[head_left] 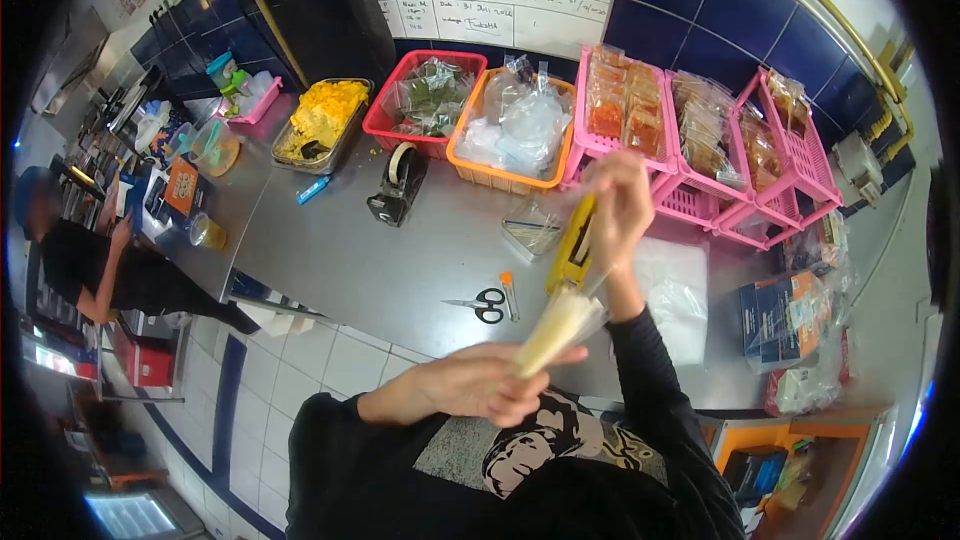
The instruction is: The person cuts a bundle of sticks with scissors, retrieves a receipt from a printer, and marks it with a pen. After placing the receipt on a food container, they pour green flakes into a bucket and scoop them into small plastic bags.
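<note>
My left hand (480, 382) is wrapped round a clear plastic bag (555, 330) with a pale yellow filling, tilted with its loose open end up and to the right. Above it, my right hand (622, 205) is raised with its fingers curled together; a thin clear film seems to be by the fingertips, but blur hides what they hold. Behind that hand lies a long yellow-and-black tool (573, 248), partly covered. Black-handled scissors (488, 306) and a small orange-capped tube (508, 295) lie on the steel counter (400, 270) beyond my left hand.
Along the wall stand a tray of yellow food (325, 115), a red basket (375, 125), an orange basket (500, 178) and pink racks (690, 202) of packed sachets. A tape dispenser (395, 190) and clear container (532, 230) sit nearer. A person (110, 260) works at left.
</note>
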A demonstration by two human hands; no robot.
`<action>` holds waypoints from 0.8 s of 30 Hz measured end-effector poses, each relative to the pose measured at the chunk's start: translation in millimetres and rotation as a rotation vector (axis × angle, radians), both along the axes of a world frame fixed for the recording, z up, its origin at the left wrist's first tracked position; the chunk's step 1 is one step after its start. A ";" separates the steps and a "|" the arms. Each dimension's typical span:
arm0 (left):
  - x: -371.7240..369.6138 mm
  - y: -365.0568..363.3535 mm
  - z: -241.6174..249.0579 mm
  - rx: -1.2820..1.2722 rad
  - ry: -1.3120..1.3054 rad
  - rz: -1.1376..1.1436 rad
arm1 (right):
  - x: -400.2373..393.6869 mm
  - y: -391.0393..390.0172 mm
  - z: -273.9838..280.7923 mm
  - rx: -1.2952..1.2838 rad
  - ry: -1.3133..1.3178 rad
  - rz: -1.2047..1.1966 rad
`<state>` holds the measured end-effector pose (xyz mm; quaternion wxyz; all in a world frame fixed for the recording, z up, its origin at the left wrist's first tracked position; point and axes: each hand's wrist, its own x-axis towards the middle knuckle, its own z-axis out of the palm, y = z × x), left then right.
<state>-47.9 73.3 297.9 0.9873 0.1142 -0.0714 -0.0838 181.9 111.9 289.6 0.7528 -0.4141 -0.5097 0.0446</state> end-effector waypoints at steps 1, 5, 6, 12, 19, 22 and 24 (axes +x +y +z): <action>2.3 -2.2 -3.8 0.146 -0.021 0.086 | 18.2 6.2 -6.6 0.019 0.008 -0.021; 4.8 46.1 -62.9 1.024 0.295 0.441 | 58.9 -31.2 -30.2 -0.090 0.250 -0.073; 8.7 67.8 -80.9 1.319 0.358 0.497 | 70.1 -47.5 -44.1 -0.144 0.244 -0.141; 69.9 162.2 -118.7 2.409 0.460 0.245 | 87.4 -180.1 -119.7 -0.265 0.470 -0.486; 142.1 171.8 -137.6 2.748 0.551 -0.267 | 48.7 -325.2 -155.7 -0.152 0.681 -0.826; 156.6 164.2 -133.5 2.808 0.405 -0.315 | 27.8 -365.9 -172.3 -0.206 0.764 -0.943; 161.4 162.3 -128.4 2.823 0.319 -0.333 | 15.9 -385.6 -191.3 -0.362 0.705 -0.937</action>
